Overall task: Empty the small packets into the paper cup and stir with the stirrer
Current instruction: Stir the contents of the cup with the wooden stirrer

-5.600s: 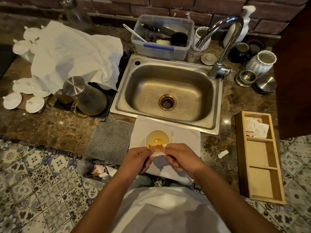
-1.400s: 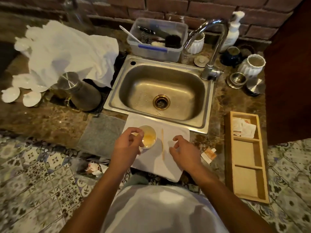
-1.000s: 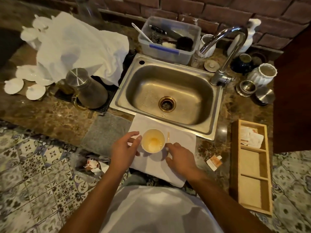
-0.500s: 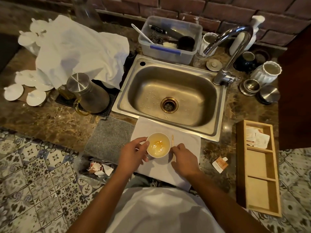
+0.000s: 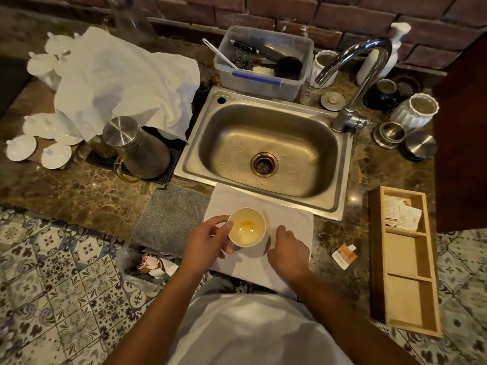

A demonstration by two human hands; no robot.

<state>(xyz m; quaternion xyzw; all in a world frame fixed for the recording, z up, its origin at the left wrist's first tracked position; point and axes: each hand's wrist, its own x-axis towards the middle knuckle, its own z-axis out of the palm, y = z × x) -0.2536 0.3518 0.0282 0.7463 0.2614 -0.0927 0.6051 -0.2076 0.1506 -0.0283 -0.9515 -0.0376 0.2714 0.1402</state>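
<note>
Countertop [image 5: 79, 196]: left hand [image 5: 208, 241] grips cup [image 5: 246, 227]

Open table [image 5: 79, 196] is offered left of the grey mat [image 5: 171, 219]; the right is bounded by a torn packet [image 5: 344, 255] and wooden tray [image 5: 379, 259], the far side by the sink [image 5: 340, 206].

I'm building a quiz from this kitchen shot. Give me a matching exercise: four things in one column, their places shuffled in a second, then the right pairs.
1. cup
2. stirrer
3. torn packet
4. unopened packets

a. far compartment of the wooden tray
b. held by the left hand
c. on the counter between cloth and tray
d. lying on the cloth, right of the cup

Pairs: 1-b, 2-d, 3-c, 4-a
</note>
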